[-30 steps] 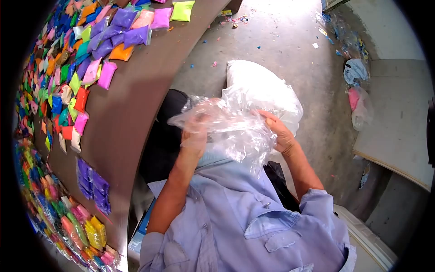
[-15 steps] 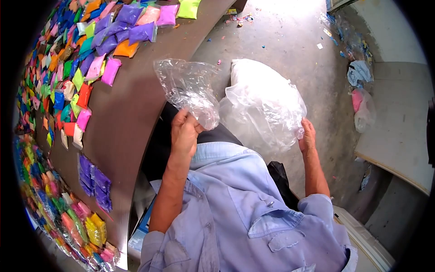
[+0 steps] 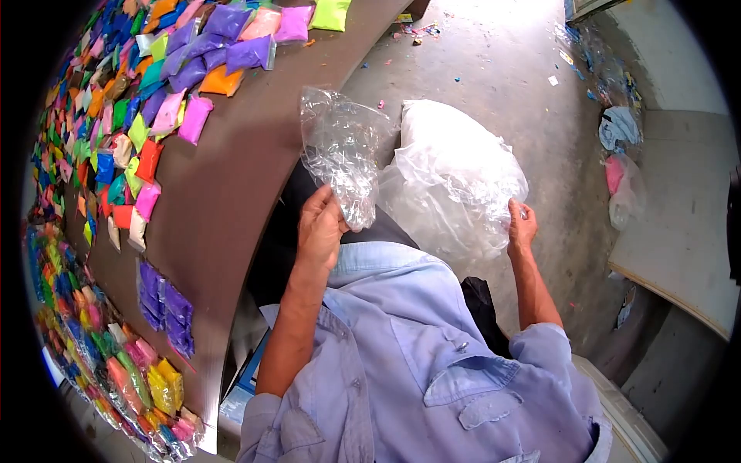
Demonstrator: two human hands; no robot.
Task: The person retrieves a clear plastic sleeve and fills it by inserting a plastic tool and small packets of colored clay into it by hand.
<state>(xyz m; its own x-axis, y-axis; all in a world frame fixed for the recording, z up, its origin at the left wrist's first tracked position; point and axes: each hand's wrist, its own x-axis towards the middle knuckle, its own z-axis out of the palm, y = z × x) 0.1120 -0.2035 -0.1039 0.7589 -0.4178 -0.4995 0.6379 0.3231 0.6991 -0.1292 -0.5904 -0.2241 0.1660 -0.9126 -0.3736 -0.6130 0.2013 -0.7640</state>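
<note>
My left hand (image 3: 319, 231) is closed on the lower edge of a crinkled clear plastic bag (image 3: 340, 143), which stands up above the fingers beside the table edge. A large, bulging white sack (image 3: 444, 127) sits on the floor before my lap, with thin translucent plastic (image 3: 432, 204) bunched over its near side. At the right edge of that plastic, my right hand (image 3: 522, 228) has its fingers curled and pinched against it. Exactly what lies between those fingertips is partly hidden.
The brown table (image 3: 212, 177) at left carries many small colourful packets (image 3: 158, 116), joined purple packets (image 3: 164, 309) and filled clear bags (image 3: 116, 378). Scraps (image 3: 417, 31) litter the concrete floor. A grey board (image 3: 671, 208) and plastic waste (image 3: 621, 127) are at right.
The clear bag in my left hand has swung upright and rightward, unfolding somewhat. My right hand has shifted slightly at the edge of the large bag. The whole view has moved a little.
</note>
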